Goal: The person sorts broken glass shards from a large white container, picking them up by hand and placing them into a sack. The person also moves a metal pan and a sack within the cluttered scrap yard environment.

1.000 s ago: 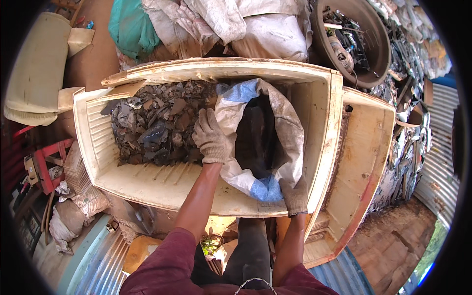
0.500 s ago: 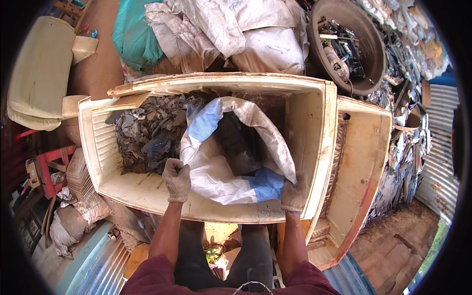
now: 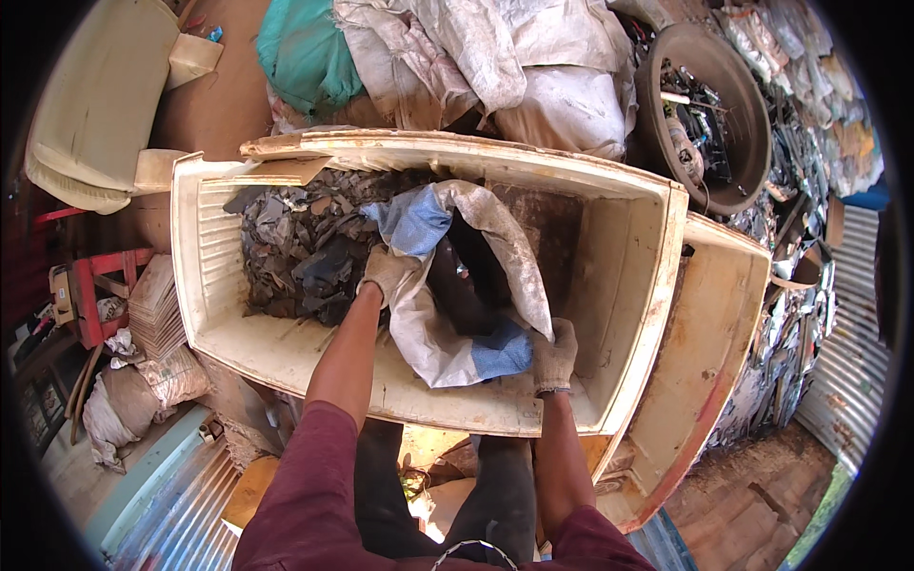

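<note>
A white woven sack (image 3: 419, 328) with blue bands stands in a long cream-coloured bin (image 3: 286, 369), its mouth rolled open toward me. My left hand (image 3: 387, 274), in a grey-beige work glove, is closed on the left side of the sack's rim. Gloved likewise, my right hand (image 3: 555, 357) grips the rim at its right near corner. The sack's inside looks dark, and I cannot make out what it holds. Against the sack's left side lies a heap of dark broken plastic flakes (image 3: 305, 243), filling the bin's left part.
A second cream bin (image 3: 709, 314) stands close at the right. Beyond the far wall lie white sacks (image 3: 562, 105) and a green sack (image 3: 307, 57). A round brown tub (image 3: 657, 95) of scrap sits at the far right. A red frame (image 3: 95, 295) stands left.
My left hand has moved farther up the sack's left rim, which now folds inward. The mouth has become narrower. My right hand keeps its hold on the near right corner.
</note>
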The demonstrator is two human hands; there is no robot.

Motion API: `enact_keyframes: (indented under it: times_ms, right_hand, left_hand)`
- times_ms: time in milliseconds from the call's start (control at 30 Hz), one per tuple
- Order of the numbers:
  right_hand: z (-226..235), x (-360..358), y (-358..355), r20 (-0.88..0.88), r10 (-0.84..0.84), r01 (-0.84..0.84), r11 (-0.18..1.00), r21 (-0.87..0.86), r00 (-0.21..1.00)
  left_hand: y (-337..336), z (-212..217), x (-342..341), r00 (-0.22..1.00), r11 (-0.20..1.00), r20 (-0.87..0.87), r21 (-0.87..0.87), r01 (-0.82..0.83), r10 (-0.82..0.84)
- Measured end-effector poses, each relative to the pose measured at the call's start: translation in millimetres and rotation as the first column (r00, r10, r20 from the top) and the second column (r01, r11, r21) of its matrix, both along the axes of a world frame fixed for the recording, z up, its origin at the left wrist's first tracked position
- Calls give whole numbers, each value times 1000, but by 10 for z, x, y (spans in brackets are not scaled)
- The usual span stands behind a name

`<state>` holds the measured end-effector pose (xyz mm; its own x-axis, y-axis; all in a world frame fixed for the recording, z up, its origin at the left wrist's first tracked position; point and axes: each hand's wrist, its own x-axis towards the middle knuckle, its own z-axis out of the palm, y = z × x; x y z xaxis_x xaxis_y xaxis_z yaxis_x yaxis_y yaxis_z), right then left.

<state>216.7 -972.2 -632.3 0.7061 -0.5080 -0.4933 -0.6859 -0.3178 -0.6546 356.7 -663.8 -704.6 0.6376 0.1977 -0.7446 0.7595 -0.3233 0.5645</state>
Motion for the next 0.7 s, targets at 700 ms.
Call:
enact_keyframes:
  times_ms: [700]
  right_hand:
    - [129, 1098, 177, 312, 639, -233, 622, -748, 704]
  left_hand:
    - [-1035, 111, -1466, 917, 915, -6, 75, -398, 399]
